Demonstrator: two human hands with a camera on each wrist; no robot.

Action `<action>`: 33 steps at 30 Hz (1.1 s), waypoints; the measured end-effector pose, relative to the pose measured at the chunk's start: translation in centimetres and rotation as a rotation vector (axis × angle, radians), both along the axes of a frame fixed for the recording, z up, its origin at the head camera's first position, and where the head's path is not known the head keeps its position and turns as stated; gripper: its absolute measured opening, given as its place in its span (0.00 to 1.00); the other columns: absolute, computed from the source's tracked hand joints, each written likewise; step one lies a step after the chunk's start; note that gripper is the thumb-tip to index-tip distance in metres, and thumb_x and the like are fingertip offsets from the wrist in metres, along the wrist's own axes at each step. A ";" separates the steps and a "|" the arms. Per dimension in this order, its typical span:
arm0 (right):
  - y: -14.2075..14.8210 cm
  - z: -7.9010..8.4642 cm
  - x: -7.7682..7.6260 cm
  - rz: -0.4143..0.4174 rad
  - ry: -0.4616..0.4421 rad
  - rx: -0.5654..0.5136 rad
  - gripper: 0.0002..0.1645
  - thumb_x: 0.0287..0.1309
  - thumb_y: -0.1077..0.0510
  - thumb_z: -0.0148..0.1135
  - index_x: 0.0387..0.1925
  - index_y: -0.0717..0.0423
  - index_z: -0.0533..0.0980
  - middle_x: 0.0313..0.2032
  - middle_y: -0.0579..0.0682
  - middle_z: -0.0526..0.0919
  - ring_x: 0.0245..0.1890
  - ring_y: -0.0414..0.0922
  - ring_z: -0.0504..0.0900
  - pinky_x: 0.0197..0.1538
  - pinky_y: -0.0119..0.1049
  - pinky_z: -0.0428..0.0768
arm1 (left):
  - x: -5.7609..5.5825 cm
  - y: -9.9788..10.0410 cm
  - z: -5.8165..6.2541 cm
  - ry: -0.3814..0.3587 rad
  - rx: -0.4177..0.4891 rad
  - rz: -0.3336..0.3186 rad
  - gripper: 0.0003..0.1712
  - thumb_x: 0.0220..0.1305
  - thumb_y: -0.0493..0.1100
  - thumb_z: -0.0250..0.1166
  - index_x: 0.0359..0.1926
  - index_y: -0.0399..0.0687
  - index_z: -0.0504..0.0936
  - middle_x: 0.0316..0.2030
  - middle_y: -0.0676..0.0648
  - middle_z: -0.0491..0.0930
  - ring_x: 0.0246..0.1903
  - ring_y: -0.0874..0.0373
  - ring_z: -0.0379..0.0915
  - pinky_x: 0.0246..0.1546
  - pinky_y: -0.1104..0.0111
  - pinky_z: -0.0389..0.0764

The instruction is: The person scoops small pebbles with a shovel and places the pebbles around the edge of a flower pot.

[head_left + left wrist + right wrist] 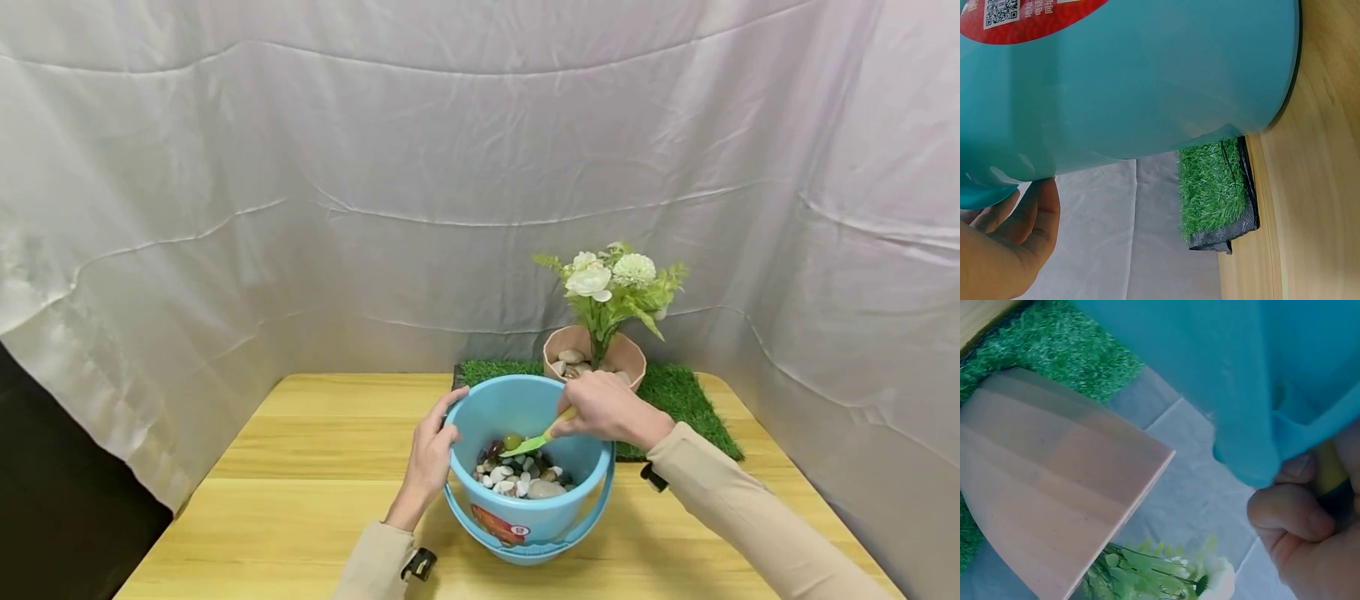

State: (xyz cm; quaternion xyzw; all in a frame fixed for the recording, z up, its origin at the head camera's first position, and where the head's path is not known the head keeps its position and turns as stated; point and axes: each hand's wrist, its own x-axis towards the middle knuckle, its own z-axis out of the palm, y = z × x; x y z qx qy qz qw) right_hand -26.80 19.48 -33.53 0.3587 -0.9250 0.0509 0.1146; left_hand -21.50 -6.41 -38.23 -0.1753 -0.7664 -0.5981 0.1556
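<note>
A light blue bucket (pixel 558 515) with a red label stands on the wooden table, holding several pebbles (pixel 504 475) in white, dark and brown. At its left rim, my left hand (pixel 432 454) grips the edge; in the left wrist view, the fingers (pixel 1046 206) lie against the bucket's wall. My right hand (pixel 606 406) reaches over the right rim and holds a small trowel (pixel 532 444) by its yellow handle (pixel 1330 469). The trowel's green blade slants down to the pebbles, beside a round yellow-green stone (pixel 512 442). Part of the blade's tip is hard to make out.
Behind the bucket, a pink faceted pot (pixel 632 354) with white flowers (pixel 589 281) and larger stones stands on an artificial grass mat (pixel 693 408). The bucket's handle (pixel 480 533) hangs down in front. Grey cloth (pixel 420 167) surrounds the table (pixel 300 492).
</note>
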 end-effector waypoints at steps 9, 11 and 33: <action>-0.1 -0.5 -0.8 0.069 0.035 -0.003 0.13 0.39 0.37 0.66 0.25 0.36 0.83 0.23 0.32 0.80 0.17 0.30 0.72 0.21 0.29 0.69 | -0.1 -0.1 -0.1 0.007 0.005 -0.002 0.33 0.50 0.26 0.44 0.59 0.45 0.69 0.55 0.40 0.70 0.48 0.43 0.68 0.46 0.56 0.67; 0.0 -0.6 -0.9 0.098 0.047 -0.001 0.11 0.40 0.37 0.65 0.24 0.35 0.82 0.21 0.30 0.78 0.16 0.29 0.70 0.20 0.29 0.68 | 0.0 0.0 -0.2 0.010 0.007 0.002 0.33 0.50 0.26 0.44 0.59 0.44 0.69 0.56 0.40 0.70 0.50 0.43 0.67 0.47 0.55 0.67; -0.2 -1.1 -0.8 0.197 0.050 -0.032 0.09 0.43 0.41 0.65 0.29 0.35 0.83 0.23 0.30 0.77 0.20 0.28 0.68 0.23 0.28 0.68 | -0.1 0.0 -0.3 0.019 -0.005 0.002 0.33 0.50 0.26 0.44 0.59 0.46 0.69 0.56 0.41 0.69 0.49 0.45 0.68 0.47 0.56 0.66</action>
